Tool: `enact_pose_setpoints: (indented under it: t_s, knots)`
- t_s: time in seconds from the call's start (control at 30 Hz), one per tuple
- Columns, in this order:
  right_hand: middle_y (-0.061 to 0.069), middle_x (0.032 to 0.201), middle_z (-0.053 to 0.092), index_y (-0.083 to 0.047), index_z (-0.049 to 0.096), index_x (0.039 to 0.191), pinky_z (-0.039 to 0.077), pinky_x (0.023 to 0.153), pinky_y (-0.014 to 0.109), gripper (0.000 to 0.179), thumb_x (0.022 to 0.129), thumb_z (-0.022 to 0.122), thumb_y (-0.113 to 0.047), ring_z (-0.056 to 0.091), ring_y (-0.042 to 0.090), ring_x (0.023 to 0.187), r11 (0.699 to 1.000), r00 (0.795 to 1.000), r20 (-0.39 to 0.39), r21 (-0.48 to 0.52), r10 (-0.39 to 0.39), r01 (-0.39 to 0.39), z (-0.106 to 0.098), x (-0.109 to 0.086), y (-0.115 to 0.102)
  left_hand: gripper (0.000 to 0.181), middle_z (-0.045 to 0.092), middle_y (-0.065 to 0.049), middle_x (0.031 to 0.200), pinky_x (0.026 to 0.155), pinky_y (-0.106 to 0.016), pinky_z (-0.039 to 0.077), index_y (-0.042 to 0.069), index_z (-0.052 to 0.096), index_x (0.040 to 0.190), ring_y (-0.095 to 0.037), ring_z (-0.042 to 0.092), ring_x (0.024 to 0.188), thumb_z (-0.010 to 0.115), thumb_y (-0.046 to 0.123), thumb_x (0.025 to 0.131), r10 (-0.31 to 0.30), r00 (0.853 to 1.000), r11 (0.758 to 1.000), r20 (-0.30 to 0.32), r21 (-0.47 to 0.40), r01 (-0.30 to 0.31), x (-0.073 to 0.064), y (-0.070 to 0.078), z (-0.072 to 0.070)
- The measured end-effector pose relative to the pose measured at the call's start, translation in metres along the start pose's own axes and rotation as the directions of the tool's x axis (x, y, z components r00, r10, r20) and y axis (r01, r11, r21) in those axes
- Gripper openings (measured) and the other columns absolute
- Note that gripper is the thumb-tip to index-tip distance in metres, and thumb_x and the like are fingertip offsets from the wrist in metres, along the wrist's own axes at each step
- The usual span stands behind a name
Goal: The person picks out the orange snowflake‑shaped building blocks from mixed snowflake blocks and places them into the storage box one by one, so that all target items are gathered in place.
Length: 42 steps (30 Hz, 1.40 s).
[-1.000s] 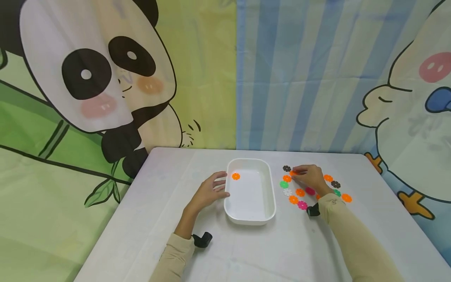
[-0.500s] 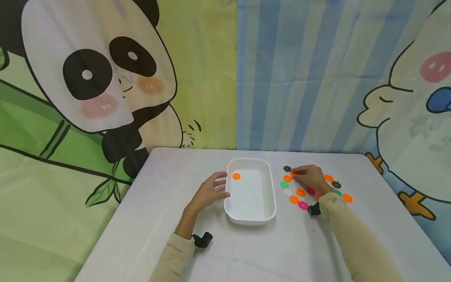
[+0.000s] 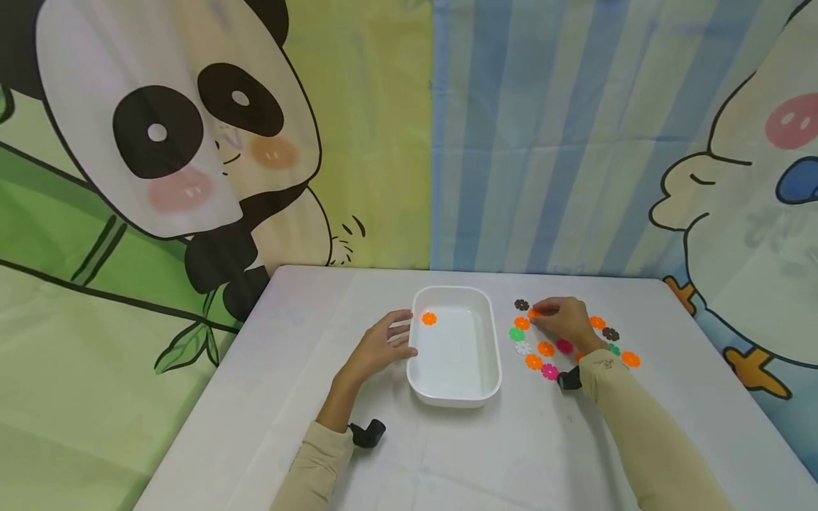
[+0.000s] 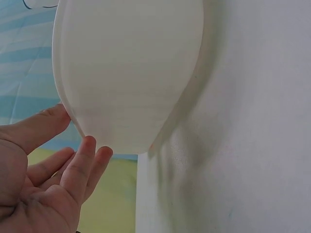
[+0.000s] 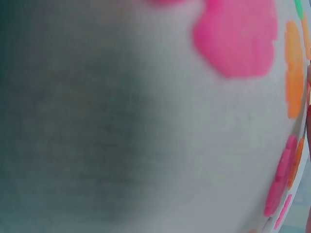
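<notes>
Gripped orange piece (image 3: pixel 533 313): lay right of the white tub (image 3: pixel 454 369), level with its far end; seemed pinched between the right thumb and fingertips; could not be told whether lifted off the table (image 3: pixel 434 461).
Right hand (image 3: pixel 565 321): reached over the loose pieces right of the tub, fingers curled down to the gripped orange piece.
Last second: showed no clear shift of hands, tub or pieces, only a faint sway of the head view.
Upshot: judged as taking hold rather than carrying; left the gripped piece outside the tub, apart from its right wall.
Brown piece (image 3: pixel 522 304), green piece (image 3: pixel 516 333) and white piece (image 3: pixel 522 348): lay in a loose column right of the tub, close to the right fingertips.
Pink piece (image 3: pixel 549 371): lay right of the tub, towards its near end; seen from the right wrist only in blurred close-ups of pink, with no clear look at the grip.
Dark piece (image 3: pixel 611 333) and far orange piece (image 3: pixel 630 359): lay farthest right of the tub, beyond the right wrist.
Tub's orange piece (image 3: pixel 429 319): rested inside the tub, near its far left corner; was the only one seen in there.
Left hand (image 3: pixel 377 351): rested fingertips on the tub's left rim, fingers spread and mostly straight, not wrapped round it.
Patterned curtain (image 3: pixel 383 142): hung behind the tub, past the table's far edge.
</notes>
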State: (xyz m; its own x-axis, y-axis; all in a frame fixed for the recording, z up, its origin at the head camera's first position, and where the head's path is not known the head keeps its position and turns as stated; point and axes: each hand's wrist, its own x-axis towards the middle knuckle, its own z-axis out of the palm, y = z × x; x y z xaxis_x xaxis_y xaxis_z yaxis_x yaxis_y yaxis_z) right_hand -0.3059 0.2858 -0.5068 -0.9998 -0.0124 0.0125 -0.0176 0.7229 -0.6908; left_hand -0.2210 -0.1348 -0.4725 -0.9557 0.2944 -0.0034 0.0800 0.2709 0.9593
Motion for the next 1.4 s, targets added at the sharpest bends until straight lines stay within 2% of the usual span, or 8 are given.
enact_pose_setpoints:
  t_s: [0.13,0.23,0.47,0.63,0.8,1.07,1.27,1.4]
  knots:
    - [0.013,0.113,0.069,-0.008,0.072,0.115,0.052,0.094,0.048,0.041,0.08,0.082,-0.026,0.062,0.03,0.102,1.0,1.0,-0.028,0.031,0.004,-0.003,-0.004,-0.002,-0.01,0.078,0.046,-0.013,0.145,0.095,-0.033,0.052,0.011,0.043,0.145,-0.028,0.055,0.124,0.081,0.003,0.077,0.012,1.0,1.0,0.002,-0.008,-0.012,0.001,0.0,0.0]
    - [0.012,0.112,0.07,-0.007,0.072,0.115,0.054,0.092,0.046,0.04,0.08,0.082,-0.024,0.064,0.029,0.101,0.997,0.998,-0.06,0.067,-0.026,0.03,-0.008,-0.002,-0.024,0.077,0.047,-0.013,0.144,0.096,-0.033,0.052,0.01,0.043,0.145,-0.029,0.055,0.124,0.081,0.004,0.078,0.022,1.0,1.0,0.006,-0.01,-0.022,0.0,0.0,0.0]
    - [0.01,0.108,0.072,-0.006,0.073,0.113,0.059,0.083,0.04,0.037,0.08,0.082,-0.022,0.067,0.027,0.097,0.972,0.979,-0.121,0.15,-0.164,0.181,-0.012,0.003,-0.072,0.077,0.047,-0.014,0.144,0.096,-0.032,0.052,0.01,0.043,0.144,-0.031,0.054,0.125,0.082,0.004,0.077,0.023,1.0,1.0,0.005,-0.013,-0.023,0.0,-0.001,0.0]
    - [0.009,0.108,0.072,-0.01,0.073,0.115,0.06,0.079,0.038,0.04,0.08,0.082,-0.026,0.067,0.025,0.098,0.96,0.974,-0.112,0.182,-0.195,0.213,-0.006,0.009,-0.107,0.079,0.047,-0.014,0.144,0.096,-0.032,0.052,0.008,0.042,0.145,-0.03,0.054,0.125,0.081,0.003,0.078,0.038,0.999,0.999,0.013,-0.024,-0.038,-0.001,-0.003,0.0]
    - [0.009,0.108,0.072,-0.009,0.073,0.114,0.059,0.082,0.04,0.041,0.079,0.083,-0.03,0.067,0.024,0.098,0.947,0.97,-0.095,0.213,-0.223,0.239,0.008,0.013,-0.139,0.079,0.048,-0.011,0.143,0.096,-0.031,0.052,0.01,0.043,0.145,-0.027,0.055,0.124,0.082,0.003,0.077,0.037,0.999,0.999,0.006,-0.026,-0.036,-0.001,-0.002,0.0]
    - [0.007,0.101,0.073,-0.007,0.076,0.105,0.06,0.077,0.031,0.033,0.076,0.085,-0.021,0.071,0.018,0.088,0.882,0.931,-0.124,0.299,-0.342,0.364,0.044,0.018,-0.174,0.081,0.048,-0.007,0.145,0.094,-0.026,0.052,0.012,0.044,0.144,-0.023,0.054,0.126,0.084,0.003,0.074,0.03,1.0,0.998,0.005,-0.047,-0.03,0.002,-0.005,0.0]
    - [0.008,0.1,0.073,-0.003,0.076,0.103,0.06,0.077,0.03,0.031,0.076,0.085,-0.015,0.071,0.019,0.087,0.861,0.915,-0.12,0.312,-0.384,0.402,0.072,0.014,-0.185,0.085,0.046,-0.006,0.146,0.094,-0.025,0.051,0.01,0.039,0.147,-0.023,0.051,0.128,0.083,0.001,0.075,0.046,0.999,0.998,0.017,-0.052,-0.045,0.003,-0.007,0.0]
    - [0.008,0.099,0.074,-0.003,0.076,0.103,0.06,0.077,0.03,0.03,0.076,0.085,-0.014,0.071,0.019,0.087,0.868,0.925,-0.087,0.325,-0.369,0.376,0.091,0.008,-0.184,0.087,0.044,-0.007,0.149,0.095,-0.026,0.051,0.008,0.037,0.148,-0.024,0.05,0.13,0.083,0.001,0.075,0.062,0.998,0.997,0.016,-0.04,-0.062,0.004,-0.006,-0.002]
